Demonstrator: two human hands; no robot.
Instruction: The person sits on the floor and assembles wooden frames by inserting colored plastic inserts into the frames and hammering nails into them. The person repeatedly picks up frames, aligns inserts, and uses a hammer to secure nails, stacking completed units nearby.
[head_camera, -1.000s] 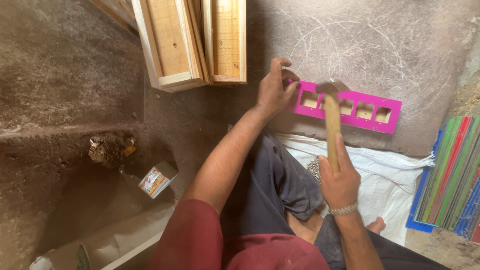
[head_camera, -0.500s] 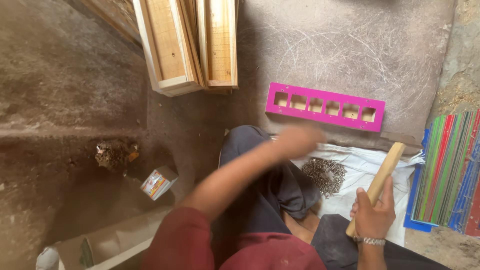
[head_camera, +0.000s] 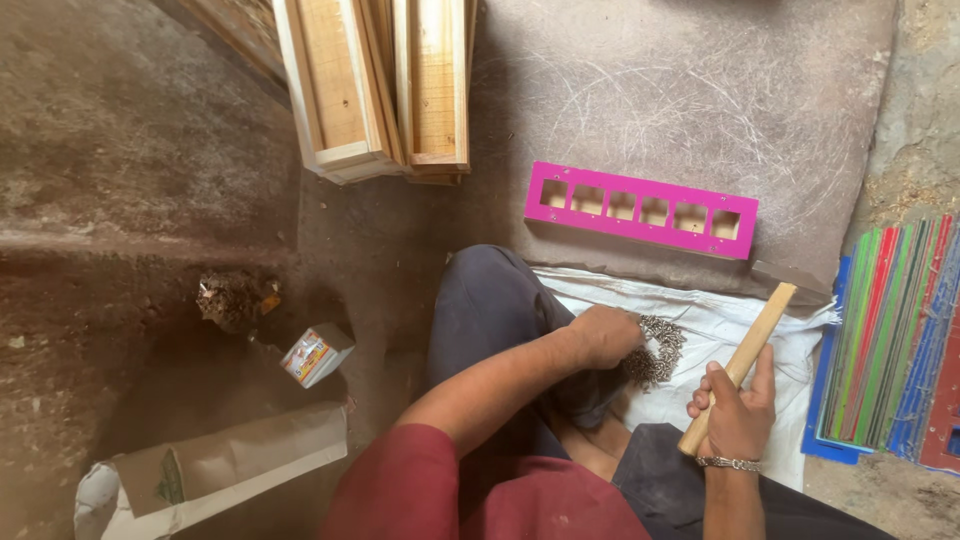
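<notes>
**Setting: floor-level woodworking workshop**

I log this as a small craft workshop, worked from the ground. Evidence: bare dirt and rough concrete floor (head_camera: 130, 200), dusty and scuffed. Unfinished wooden frames (head_camera: 385, 85) lie stacked at top. A grey scratched work slab (head_camera: 700, 90) carries a magenta slotted panel (head_camera: 640, 208). At the right edge I see a stack of coloured panels (head_camera: 895, 335) in green, red and blue, cut alike. A pile of small nails (head_camera: 655, 350) sits on a white woven sack (head_camera: 700, 320). A wooden hammer handle (head_camera: 738, 365) is in view. A small cardboard box (head_camera: 316, 354) and a paper bag (head_camera: 215, 468) lie on the dirt.
</notes>
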